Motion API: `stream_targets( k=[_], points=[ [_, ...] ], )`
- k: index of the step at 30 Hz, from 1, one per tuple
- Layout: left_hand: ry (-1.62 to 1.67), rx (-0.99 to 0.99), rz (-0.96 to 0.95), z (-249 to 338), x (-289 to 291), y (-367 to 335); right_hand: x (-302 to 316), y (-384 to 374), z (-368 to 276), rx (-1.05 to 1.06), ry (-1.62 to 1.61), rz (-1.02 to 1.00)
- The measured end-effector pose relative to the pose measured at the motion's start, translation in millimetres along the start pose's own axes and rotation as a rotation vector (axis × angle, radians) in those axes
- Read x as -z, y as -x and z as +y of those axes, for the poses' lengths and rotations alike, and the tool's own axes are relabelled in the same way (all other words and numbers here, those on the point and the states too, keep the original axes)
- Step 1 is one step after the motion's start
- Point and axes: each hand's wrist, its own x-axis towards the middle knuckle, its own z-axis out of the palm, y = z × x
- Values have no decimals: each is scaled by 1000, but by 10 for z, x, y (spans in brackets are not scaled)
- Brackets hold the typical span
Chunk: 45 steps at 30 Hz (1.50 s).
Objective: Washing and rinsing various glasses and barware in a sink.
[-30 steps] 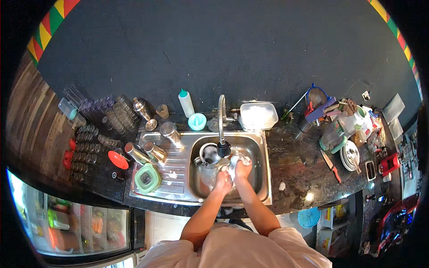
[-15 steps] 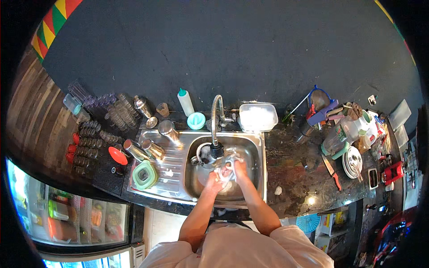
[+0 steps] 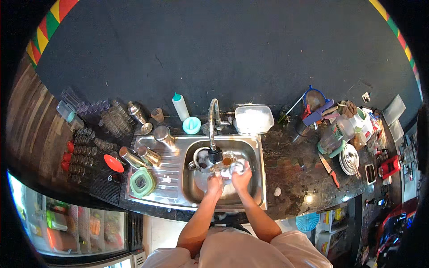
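1. White suds are covering the foamy thing (image 3: 238, 167) in the right hand (image 3: 241, 177), whose fingers are curling around it; what lies beneath the lather is not clear.
2. The left hand (image 3: 215, 185) is bending its fingers inward just beside the right one, near the foamy thing; whether it is gripping anything cannot be told.
3. Both hands are working over the basin of the steel sink (image 3: 263, 178), the forearms reaching in from the near edge, so the foamy thing is sitting above the basin's middle.
4. A pot (image 3: 202, 154) holding suds is standing in the basin's far left part, and an amber-looking cup (image 3: 228, 160) is resting to its right, beyond the hands.
5. The tap (image 3: 212, 117) is arching over the basin, its black head (image 3: 215, 156) hanging between pot and cup.
6. On the drainboard at the left, three steel cups (image 3: 163, 135) are standing or leaning, with a green tub (image 3: 142, 182) lying nearer the person.
7. Behind the sink, a squeeze bottle (image 3: 180, 107), a teal dish (image 3: 191, 125) and a clear box (image 3: 254, 119) are lining the wall.
8. To the right, a knife (image 3: 329, 171) is lying beside stacked plates (image 3: 343, 161).
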Motion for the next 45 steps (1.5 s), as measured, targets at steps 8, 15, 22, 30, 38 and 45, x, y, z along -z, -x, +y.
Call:
stream_targets(
  k=[8,15,22,30,38,45],
  points=[
    [125,275,-96,213,64,-226,-123,203,23,91,18,-51],
    [-122,659,-442,160,397,-369,-24,315,-33,185,187,-298],
    [-301,573,-565,245,582,-291,141,-2,211,-420,-293,-214],
    [-494,385,-475,416,492,-250,9,136,430,-568,-91,-88],
    [118,155,-106,209,475,-322,-273,394,168,-165,305,-545],
    [416,250,-170,256,359,-470,-214,217,141,-355,160,-476]
  ],
)
